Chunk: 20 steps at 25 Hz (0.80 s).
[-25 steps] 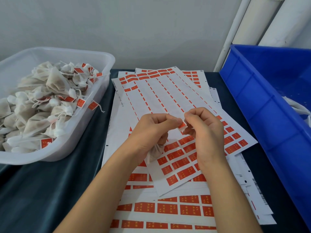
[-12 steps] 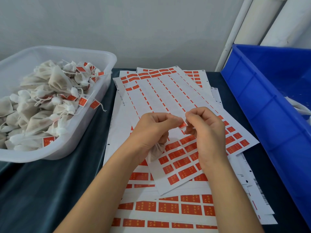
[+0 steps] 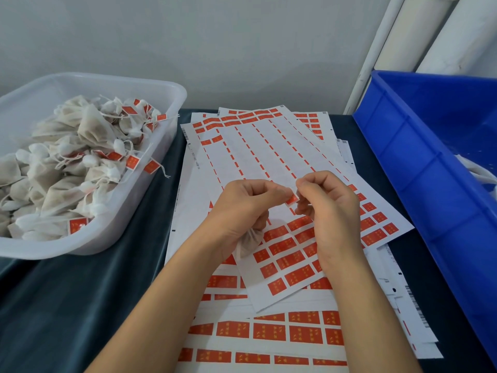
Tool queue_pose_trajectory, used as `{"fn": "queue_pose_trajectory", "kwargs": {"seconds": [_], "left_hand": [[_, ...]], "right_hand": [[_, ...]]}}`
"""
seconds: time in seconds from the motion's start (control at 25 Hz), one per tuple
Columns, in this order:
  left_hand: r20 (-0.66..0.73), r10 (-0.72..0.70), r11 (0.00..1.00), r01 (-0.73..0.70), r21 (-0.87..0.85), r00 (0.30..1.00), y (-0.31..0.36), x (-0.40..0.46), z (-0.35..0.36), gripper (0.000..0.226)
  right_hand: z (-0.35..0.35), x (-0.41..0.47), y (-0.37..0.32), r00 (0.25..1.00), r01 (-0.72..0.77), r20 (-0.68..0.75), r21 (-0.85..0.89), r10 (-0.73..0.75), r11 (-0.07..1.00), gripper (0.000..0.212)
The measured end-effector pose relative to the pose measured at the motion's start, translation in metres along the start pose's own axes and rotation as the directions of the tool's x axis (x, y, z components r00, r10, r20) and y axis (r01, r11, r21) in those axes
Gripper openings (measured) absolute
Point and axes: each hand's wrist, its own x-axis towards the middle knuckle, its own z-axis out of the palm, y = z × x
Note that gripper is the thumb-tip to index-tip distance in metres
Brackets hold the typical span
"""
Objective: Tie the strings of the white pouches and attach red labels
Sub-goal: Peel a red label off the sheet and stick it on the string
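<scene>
Pinching tilted red label (image 3: 292,199), hands (image 3: 285,208)

A plain grey wall (image 3: 215,44) is filling the view from 10 to 1 o'clock, evenly lit. White pipes (image 3: 419,30) are rising at 2 o'clock. A dark teal cloth (image 3: 67,305) is covering the counter, showing bare at 7 o'clock.

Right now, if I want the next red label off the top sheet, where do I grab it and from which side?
Take a label from the top sheet's near rows, such as the near-corner label. Lift one corner with a fingernail and peel from the bare margin side. The labels lie flat, so only an edge offers purchase. The right hand is nearest, but it and the left hand pinch a label.
</scene>
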Motion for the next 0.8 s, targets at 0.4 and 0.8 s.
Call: {"fn": "queue_pose_trajectory", "kwargs": {"seconds": [0.4, 0.8], "left_hand": [[0.001, 0.006, 1.000, -0.006, 0.003, 1.000, -0.0021, 0.0019, -0.0007, 0.017], [-0.079, 0.040, 0.999, -0.038, 0.032, 0.996, -0.0036, 0.0044, -0.0010, 0.018]], "right_hand": [[-0.0012, 0.0006, 0.0014, 1.000, 0.003, -0.007, -0.012, -0.003, 1.000, 0.011], [-0.0030, 0.0001, -0.0006, 0.990, -0.009, 0.144, 0.006, 0.008, 1.000, 0.008]]}}
